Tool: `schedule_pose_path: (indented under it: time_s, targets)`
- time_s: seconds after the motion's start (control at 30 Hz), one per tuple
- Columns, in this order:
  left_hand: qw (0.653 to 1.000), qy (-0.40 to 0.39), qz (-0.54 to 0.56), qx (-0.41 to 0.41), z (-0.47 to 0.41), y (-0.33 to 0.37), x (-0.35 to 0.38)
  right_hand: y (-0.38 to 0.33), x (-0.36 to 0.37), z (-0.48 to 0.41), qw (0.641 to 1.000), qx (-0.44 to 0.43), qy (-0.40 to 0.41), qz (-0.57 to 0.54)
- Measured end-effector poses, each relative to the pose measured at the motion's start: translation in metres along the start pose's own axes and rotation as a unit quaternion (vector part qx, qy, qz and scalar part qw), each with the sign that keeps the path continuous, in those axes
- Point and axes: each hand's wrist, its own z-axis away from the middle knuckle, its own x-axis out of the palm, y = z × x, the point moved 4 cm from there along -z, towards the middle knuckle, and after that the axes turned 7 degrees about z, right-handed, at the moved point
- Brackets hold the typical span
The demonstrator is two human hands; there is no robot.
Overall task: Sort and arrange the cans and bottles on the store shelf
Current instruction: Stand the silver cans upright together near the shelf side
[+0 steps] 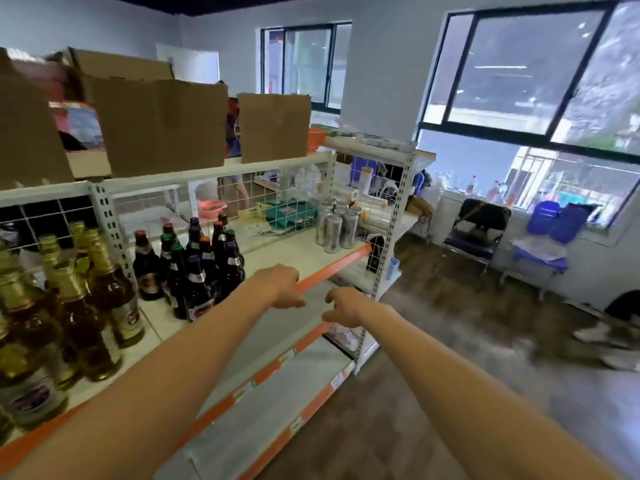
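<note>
Nothing is held by the left hand (280,287) or right hand (343,308), both loosely curled; the crowded dark bottles (204,265) could be toppled if brushed.

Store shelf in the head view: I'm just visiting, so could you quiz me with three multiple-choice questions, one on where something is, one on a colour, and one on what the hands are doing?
1. Where do the silver cans stand?
A. At the right end of the bottle shelf
B. On the floor
C. Inside a cardboard box

2. What colour is the shelf's edge strip?
A. Blue
B. Orange
C. Green

3. What do the left hand and right hand hold?
A. A bottle each
B. One can
C. Nothing

Answers:
1 A: they stand to the right of the dark bottles on the same board.
2 B: the strip shows orange along the front.
3 C: both hands' fingers are loosely curled and empty.
</note>
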Motion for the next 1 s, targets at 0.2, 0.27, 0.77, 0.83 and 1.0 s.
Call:
schedule_pose_path:
  time_s: [0.2,0.27,0.77,0.83,1.0]
  targets:
    - [0.999,0.031,-0.014,0.023,-0.082,0.030,-0.037,0.041,-0.052,-0.051,0.999,0.024,0.034,0.027]
    - [0.999,0.041,-0.017,0.029,-0.113,0.034,-0.051,0.051,-0.076,-0.070,0.998,0.024,0.047,0.031]
    - [0.998,0.035,-0.004,0.055,-0.280,0.033,-0.098,0.106,-0.149,-0.186,0.996,0.054,0.067,0.024]
    - [0.997,0.037,0.011,0.064,-0.291,0.034,-0.099,0.112,-0.154,-0.197,0.995,0.059,0.071,0.033]
    - [0.996,0.045,0.029,0.069,-0.307,0.027,-0.100,0.116,-0.160,-0.229,0.994,0.063,0.064,0.057]
